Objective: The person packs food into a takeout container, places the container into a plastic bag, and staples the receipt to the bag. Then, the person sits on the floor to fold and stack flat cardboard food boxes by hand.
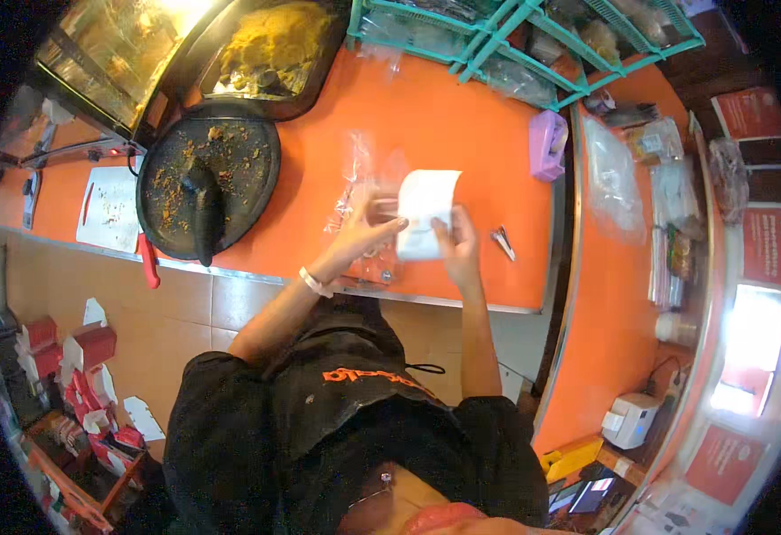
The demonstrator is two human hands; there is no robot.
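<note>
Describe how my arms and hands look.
Short black sleeves leave your forearms bare. A pale band circles the left wrist. Neither your left hand nor right hand is gloved.

At the centre of the frame, a paper slip was between the left hand and the right hand. Further left on the table lay a mortar, a pestle in it, a food tray behind and a chopping board to its left. Baskets stood upper right, a tape dispenser below them, a printer lower right.
</note>
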